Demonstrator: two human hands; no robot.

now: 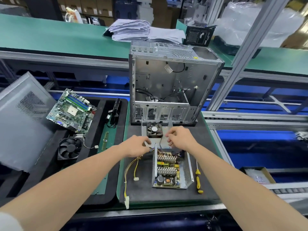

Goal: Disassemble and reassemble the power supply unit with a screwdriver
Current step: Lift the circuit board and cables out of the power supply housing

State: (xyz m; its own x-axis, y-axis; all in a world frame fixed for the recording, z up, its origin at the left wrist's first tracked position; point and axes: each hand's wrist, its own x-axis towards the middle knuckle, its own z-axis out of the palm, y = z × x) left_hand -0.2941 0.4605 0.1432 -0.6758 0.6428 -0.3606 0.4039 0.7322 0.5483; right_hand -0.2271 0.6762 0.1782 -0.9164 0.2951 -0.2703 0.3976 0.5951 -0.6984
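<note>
both the left hand [138,145] and right hand [179,139] pinch the lid [155,141] edges, fingers curled. judging by the short fan [154,129] wire, move it slowly over the open power supply [171,170]; the screwdriver [198,178] lies right.

Green-topped workbenches [50,35], aluminium frame posts [246,52], stacked cardboard boxes [93,5] behind.

Screwdriver [198,179]: yellow handle with black bands. Power supply unit [171,169]: silver perforated walls, yellow-green board, pale ribbed heatsinks. Wire bundle [131,165]: yellow, white plugs. Fan [154,130]: black, round white label. Motherboard [73,110]: green, blue and green slots. Desk [166,194]: dark grey mat, green edge.
</note>
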